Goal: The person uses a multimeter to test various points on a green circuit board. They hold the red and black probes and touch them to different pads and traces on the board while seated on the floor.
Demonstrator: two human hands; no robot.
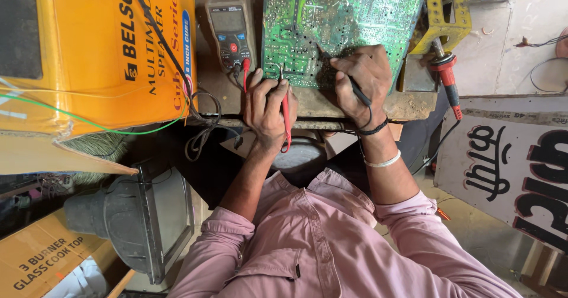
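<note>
A large green circuit board [337, 20] lies solder side up on a worn bench. My left hand [266, 109] grips a red test probe [286, 112] whose tip touches the board's near edge. My right hand [364, 82] holds a black test probe [355, 88] pressed onto the board a little further right. Both probe leads run to a grey multimeter [231, 32] lying just left of the board. My pink sleeves fill the bottom of the view.
An orange cardboard box [94, 49] stands at the left. A red-handled soldering iron [447, 76] rests in a yellow stand [444, 20] at the right. A dark picture tube [136, 215] sits lower left, above a brown carton [41, 262]. A painted sign board [509, 162] leans at the right.
</note>
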